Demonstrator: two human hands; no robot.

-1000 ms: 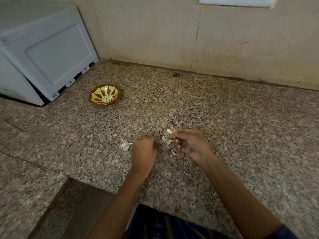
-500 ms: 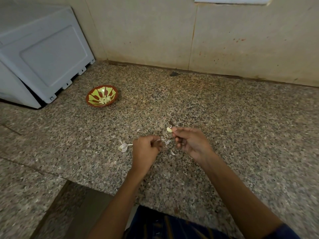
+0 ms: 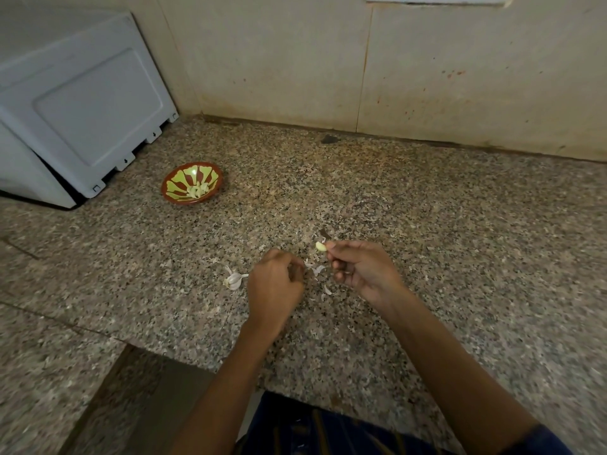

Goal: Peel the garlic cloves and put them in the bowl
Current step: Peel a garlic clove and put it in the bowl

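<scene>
Pale peeled garlic clove (image 3: 321, 246) pinched in right hand (image 3: 363, 274) fingers above speckled granite table (image 3: 427, 241); left hand (image 3: 274, 285) curled, contents unclear; best carried leftward to red-and-yellow bowl (image 3: 192, 187), well apart.

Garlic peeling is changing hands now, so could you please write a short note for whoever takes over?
Right hand: pinches a peeled clove at its fingertips.
Left hand: curled over the counter; what it holds cannot be told.
Bowl: far left, peeled cloves already inside.
Unpeeled garlic piece: left of the left hand; loose skins lie between the hands.
Left to do: drop the held clove in the bowl, peel the rest.
</scene>
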